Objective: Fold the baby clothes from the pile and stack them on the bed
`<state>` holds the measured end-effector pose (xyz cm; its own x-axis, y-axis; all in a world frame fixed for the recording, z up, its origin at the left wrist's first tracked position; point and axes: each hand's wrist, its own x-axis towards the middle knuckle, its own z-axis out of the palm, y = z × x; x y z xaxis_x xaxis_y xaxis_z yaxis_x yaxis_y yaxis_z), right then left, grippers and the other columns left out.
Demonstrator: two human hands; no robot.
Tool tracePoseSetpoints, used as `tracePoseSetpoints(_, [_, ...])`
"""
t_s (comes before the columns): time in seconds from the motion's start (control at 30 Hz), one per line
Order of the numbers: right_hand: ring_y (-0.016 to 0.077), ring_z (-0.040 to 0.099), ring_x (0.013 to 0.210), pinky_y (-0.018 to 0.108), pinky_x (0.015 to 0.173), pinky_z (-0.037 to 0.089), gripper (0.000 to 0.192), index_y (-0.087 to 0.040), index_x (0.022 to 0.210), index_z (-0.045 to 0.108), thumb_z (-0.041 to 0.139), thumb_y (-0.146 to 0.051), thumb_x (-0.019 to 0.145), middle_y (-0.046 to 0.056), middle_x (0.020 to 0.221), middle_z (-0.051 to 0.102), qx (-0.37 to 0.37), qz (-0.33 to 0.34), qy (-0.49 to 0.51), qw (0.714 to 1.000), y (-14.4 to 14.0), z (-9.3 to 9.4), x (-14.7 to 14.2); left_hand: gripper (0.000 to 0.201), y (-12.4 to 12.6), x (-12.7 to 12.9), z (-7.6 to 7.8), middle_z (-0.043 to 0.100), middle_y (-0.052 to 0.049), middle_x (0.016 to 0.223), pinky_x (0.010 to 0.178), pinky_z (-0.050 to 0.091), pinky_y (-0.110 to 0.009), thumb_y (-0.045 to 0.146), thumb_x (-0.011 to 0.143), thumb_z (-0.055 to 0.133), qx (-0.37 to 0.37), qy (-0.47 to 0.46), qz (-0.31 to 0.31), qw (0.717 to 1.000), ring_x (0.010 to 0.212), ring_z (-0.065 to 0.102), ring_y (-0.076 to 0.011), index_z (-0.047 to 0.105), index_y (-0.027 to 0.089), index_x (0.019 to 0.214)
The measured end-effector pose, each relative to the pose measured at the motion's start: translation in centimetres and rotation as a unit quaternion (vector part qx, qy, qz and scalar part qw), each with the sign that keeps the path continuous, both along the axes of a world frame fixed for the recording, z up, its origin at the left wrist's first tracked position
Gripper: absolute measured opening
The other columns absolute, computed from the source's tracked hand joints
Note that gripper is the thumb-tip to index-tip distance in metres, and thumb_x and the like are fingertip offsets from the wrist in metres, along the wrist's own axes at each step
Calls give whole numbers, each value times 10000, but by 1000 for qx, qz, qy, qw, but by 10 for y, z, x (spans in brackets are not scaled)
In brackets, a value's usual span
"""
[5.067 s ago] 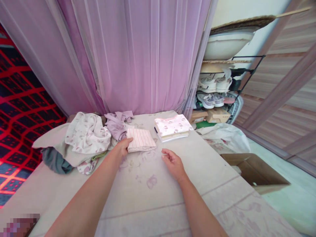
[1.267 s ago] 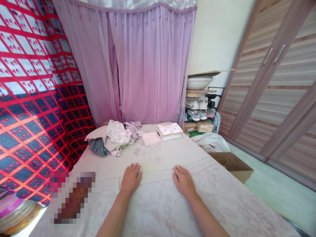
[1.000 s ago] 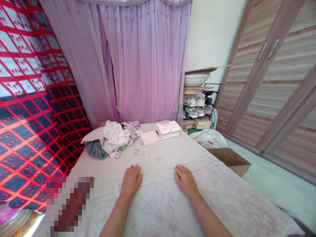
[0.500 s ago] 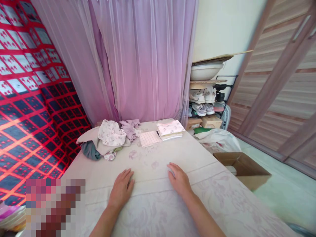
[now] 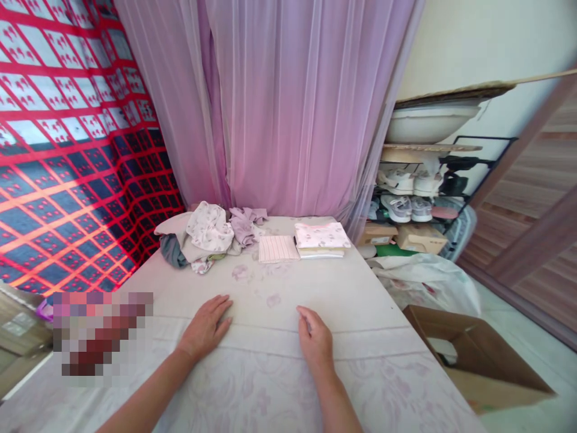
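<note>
My left hand (image 5: 205, 328) lies palm down on the pale flowered bed cover (image 5: 252, 385), its fingers stretched out and the thumb apart. Opposite it, my right hand (image 5: 317, 340) rests on its side on the cover, fingers loosely bent and a gap at the thumb. Neither hand holds anything. Beyond them lies a folded striped cloth (image 5: 278, 249), beside a stack of folded clothes with a floral-printed piece (image 5: 322, 234) on top. To the left is a heap of crumpled clothes (image 5: 210, 228), with a mauve garment (image 5: 246, 225) at its right side.
Purple curtains (image 5: 288, 108) hang behind the bed, and a red-checked cloth (image 5: 67, 138) hangs at the left. On the right stand a shoe rack (image 5: 487, 162) and an open cardboard box (image 5: 491, 385) on the floor. A pixelated patch covers something at the lower left.
The view has shifted toward the left and closer to the shelf. My left hand has slid slightly left, and my right hand has turned more onto its side. The clothes stay where they were.
</note>
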<state>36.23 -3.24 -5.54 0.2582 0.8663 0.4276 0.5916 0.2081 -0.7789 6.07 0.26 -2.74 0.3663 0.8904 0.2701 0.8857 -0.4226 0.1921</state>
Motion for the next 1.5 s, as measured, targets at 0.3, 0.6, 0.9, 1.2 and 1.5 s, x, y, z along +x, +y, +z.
tracePoseSetpoints(0.3, [201,672,948,311,865,533,375,-168,1001,712,433,-371,852,95,1014,726,-22,13,79,997,-3,-2,8,448,-5,2,1,543,-71,1367,1105,360,-416,428,898,427,0,16,7,1000,1278,471,-246,579,222,1265])
tracePoseSetpoints(0.6, [228,680,941,345,868,541,411,-179,954,724,464,-466,820,97,1011,730,-46,-5,105,993,-8,-3,10,443,-9,5,5,532,-77,1376,1118,334,-439,392,888,444,-24,1,14,1000,1299,444,-244,566,219,1277])
tracePoseSetpoints(0.9, [233,694,888,366,869,548,411,-187,927,732,488,-488,790,94,980,738,-51,0,116,992,-3,-5,12,433,-7,5,-2,535,-65,1375,1126,317,-432,362,859,492,-38,-38,17,998,1308,433,-234,571,233,1264])
tracePoseSetpoints(1.2, [228,689,917,370,872,546,391,-202,902,738,449,-444,797,81,960,742,-37,4,20,999,-7,5,10,491,76,-41,53,391,-102,1478,1112,310,-406,343,875,484,30,-166,196,966,1374,336,-275,501,226,1351])
tracePoseSetpoints(1.5, [213,689,883,349,826,552,380,-223,875,739,400,-380,804,60,926,745,-28,-5,-52,998,-6,10,4,517,136,-59,93,560,-111,1342,987,423,-465,358,844,577,-102,-244,279,923,1205,533,-336,515,232,1341])
